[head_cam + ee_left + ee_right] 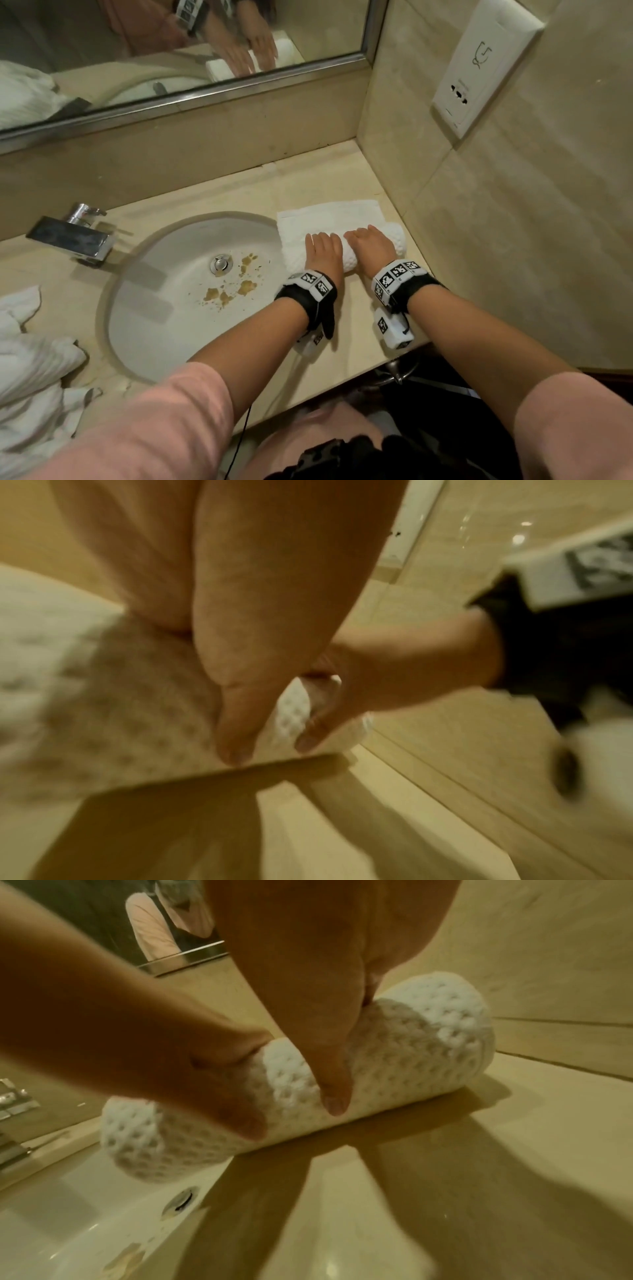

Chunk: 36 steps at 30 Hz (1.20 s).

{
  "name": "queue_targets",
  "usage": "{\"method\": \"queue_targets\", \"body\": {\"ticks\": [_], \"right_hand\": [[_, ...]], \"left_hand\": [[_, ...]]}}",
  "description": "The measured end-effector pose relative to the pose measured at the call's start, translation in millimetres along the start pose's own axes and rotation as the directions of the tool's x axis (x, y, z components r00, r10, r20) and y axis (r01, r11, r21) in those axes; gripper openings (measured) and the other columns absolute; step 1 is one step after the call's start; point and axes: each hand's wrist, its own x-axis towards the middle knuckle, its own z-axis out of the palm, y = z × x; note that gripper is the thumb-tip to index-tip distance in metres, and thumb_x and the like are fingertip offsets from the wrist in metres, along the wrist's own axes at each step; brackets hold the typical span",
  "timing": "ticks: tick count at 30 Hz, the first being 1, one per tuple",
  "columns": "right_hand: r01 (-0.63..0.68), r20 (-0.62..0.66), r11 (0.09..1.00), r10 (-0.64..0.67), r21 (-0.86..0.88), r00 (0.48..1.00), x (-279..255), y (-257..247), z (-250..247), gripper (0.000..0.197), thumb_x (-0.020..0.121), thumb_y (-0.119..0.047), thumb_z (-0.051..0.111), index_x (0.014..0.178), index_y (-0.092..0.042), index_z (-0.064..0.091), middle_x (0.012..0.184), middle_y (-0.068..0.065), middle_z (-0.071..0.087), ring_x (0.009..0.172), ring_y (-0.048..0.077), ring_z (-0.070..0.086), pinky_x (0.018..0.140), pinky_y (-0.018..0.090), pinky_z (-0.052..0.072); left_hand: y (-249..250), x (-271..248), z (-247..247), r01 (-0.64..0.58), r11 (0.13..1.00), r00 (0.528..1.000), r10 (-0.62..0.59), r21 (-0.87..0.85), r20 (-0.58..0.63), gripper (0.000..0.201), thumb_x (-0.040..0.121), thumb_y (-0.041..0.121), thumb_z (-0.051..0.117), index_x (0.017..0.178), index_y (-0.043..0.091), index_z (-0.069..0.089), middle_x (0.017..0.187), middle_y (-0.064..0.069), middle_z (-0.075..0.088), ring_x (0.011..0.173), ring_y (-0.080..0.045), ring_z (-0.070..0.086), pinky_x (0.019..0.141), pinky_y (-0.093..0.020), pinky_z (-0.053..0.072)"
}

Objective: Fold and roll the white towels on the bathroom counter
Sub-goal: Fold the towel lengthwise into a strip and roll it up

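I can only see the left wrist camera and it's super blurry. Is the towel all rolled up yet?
Observer: Not yet. The head view shows a flat part of the white waffle-weave towel lying beyond the roll.
Operator: Is it near the sink?
Observer: Yes. In the right wrist view the roll's left end reaches over the rim of the oval white sink.
Operator: Are there more towels?
Observer: A crumpled pile of white towels lies on the beige stone counter, left of the sink.

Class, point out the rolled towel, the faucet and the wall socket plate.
rolled towel (394, 1064): right wrist view, textured side of the roll.
faucet (68, 236): head view, flat spout.
wall socket plate (479, 65): head view, middle of the white cover.
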Motion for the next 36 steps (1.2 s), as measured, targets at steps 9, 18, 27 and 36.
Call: {"method": "queue_targets", "body": {"ticks": [9,18,27,36], "right_hand": [[0.01,0.302,0.989,0.035,-0.146,0.953,30,3,-36,0.036,0.086,-0.013,0.062,0.122,-0.013,0.056,0.114,0.006,0.062,0.106,0.023,0.059,0.076,0.028,0.045],[-0.003,0.249,1.0,-0.005,0.031,0.969,36,9,-40,0.058,0.076,-0.025,0.076,0.126,-0.013,0.049,0.118,0.006,0.061,0.11,0.024,0.057,0.088,0.028,0.042],[0.002,-0.23,0.987,0.036,0.161,0.972,17,13,8,0.06,0.048,-0.001,0.083,0.104,-0.011,0.064,0.096,0.006,0.066,0.089,0.024,0.06,0.084,0.032,0.047],[-0.008,0.209,1.0,0.002,0.029,0.978,48,17,-52,0.051,0.065,-0.021,0.081,0.112,-0.022,0.061,0.102,0.001,0.068,0.097,0.023,0.063,0.078,0.029,0.049]], "left_hand": [[1,2,1,0.02,0.997,0.998,-0.024,-0.073,-0.053,0.058,0.075,0.001,0.035,0.133,-0.002,0.029,0.127,-0.019,0.041,0.118,-0.036,0.04,0.11,-0.045,0.024],[-24,34,-16,-0.045,0.984,0.994,0.061,-0.174,0.088,0.075,0.079,0.043,0.07,0.133,0.006,0.033,0.13,-0.012,0.041,0.119,-0.029,0.043,0.099,-0.036,0.032],[-41,59,-32,-0.078,0.965,0.963,0.138,-0.249,0.231,0.083,0.071,0.047,0.076,0.13,0.006,0.035,0.128,-0.014,0.043,0.119,-0.033,0.047,0.096,-0.042,0.042],[-33,54,-21,-0.08,0.976,0.995,0.09,-0.203,0.037,0.084,0.076,0.039,0.073,0.137,0.003,0.029,0.134,-0.012,0.033,0.121,-0.029,0.037,0.1,-0.034,0.033]]}}
